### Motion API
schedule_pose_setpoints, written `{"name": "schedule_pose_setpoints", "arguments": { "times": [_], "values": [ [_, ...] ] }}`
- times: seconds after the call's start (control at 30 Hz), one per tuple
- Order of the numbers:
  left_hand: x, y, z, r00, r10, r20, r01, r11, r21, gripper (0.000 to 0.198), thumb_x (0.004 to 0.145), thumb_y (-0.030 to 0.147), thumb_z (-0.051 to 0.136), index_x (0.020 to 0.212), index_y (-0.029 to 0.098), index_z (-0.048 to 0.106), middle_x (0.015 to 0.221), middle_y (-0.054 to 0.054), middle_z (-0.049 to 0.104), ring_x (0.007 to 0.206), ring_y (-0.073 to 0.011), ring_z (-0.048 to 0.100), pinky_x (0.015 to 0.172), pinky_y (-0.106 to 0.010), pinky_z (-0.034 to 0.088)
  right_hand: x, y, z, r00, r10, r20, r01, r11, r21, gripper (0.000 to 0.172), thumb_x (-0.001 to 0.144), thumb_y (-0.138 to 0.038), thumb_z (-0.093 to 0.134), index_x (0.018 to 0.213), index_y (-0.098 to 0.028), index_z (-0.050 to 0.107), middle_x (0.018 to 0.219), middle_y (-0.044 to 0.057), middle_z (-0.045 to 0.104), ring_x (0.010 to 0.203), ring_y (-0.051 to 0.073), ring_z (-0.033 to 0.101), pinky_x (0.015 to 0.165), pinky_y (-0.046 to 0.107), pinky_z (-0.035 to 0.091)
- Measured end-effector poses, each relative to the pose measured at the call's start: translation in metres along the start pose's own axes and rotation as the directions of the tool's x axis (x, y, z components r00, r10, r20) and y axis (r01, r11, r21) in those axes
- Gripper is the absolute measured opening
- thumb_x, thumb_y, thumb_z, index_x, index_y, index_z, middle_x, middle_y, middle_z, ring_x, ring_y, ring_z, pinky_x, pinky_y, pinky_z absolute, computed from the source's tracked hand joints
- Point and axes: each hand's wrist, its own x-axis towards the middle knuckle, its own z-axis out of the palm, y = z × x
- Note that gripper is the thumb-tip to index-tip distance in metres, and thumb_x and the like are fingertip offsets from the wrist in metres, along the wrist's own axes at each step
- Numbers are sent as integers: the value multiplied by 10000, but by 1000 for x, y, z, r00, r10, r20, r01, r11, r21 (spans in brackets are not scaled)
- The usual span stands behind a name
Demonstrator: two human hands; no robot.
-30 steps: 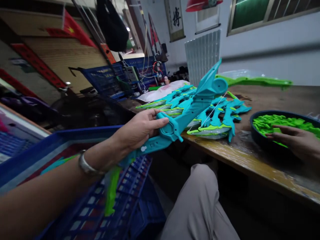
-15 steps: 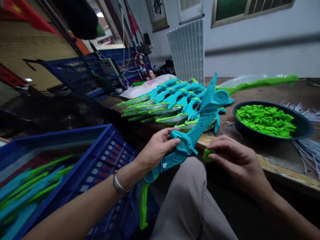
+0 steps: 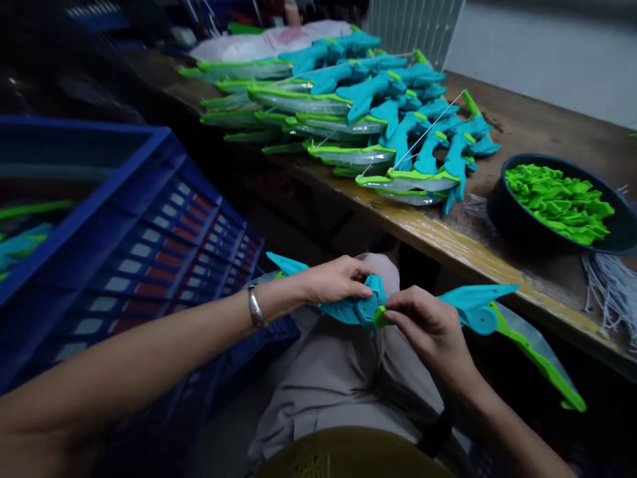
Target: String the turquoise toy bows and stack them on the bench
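Note:
A turquoise toy bow (image 3: pixel 338 311) with green limbs lies crosswise over my lap. My left hand (image 3: pixel 338 282) is closed around its left half, thumb on top beside the raised middle. Between thumb and fingertips of my right hand (image 3: pixel 430 325) is a small green plastic piece (image 3: pixel 380 317), which meets the bow's middle section; whether it is seated there I cannot tell. The right end of the bow reaches past my right hand, with a green limb (image 3: pixel 542 362) and clear plastic sloping down. My fingers hide part of the bow's body.
Several similar turquoise-and-green bows (image 3: pixel 368 99) are stacked on the wooden table (image 3: pixel 478 255). A dark bowl (image 3: pixel 502 219) of small green pieces (image 3: pixel 562 202) stands at right, with white strings (image 3: pixel 614 292) beside it. A blue crate (image 3: pixel 164 219) with more parts is at left.
The bow has turned from a steep tilt to nearly level and come lower over my lap. My right hand has brought the green piece leftward to its middle. The view has tipped downward.

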Motion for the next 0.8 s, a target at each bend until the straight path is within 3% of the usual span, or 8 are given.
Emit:
{"name": "schedule_pose_setpoints", "arguments": {
  "times": [0.13,0.33,0.6,0.8],
  "values": [
    [7,-15,-6,997,-19,74,10,992,127,152,734,301,650,754,151,643,664,21,526,627,-136,454,575,-248,356,1,18,17,997,73,-7,-73,997,16,69,977,-191,691,927,-238,696,863,0,706,782,173,673,700,293,519],
    [10,-17,-13,995,-19,93,2,983,186,83,747,233,617,738,150,606,684,28,492,652,-128,423,582,-251,304,8,17,30,1000,-15,9,16,992,-122,99,977,-129,677,951,-224,676,879,-5,687,816,153,644,734,267,498],
    [9,-13,-21,989,-36,145,-22,925,380,65,782,190,572,801,146,615,730,19,512,706,-140,466,614,-247,336,6,11,34,999,35,-19,-37,989,-146,108,987,-115,658,955,-218,672,907,3,672,833,151,635,740,280,498],
    [9,-9,-19,990,-52,134,-9,906,424,32,809,150,589,788,145,613,694,31,507,675,-128,475,593,-237,331,7,11,36,998,62,7,-61,987,-149,104,987,-126,671,947,-222,670,896,-9,660,826,140,622,729,275,491]
  ]
}}
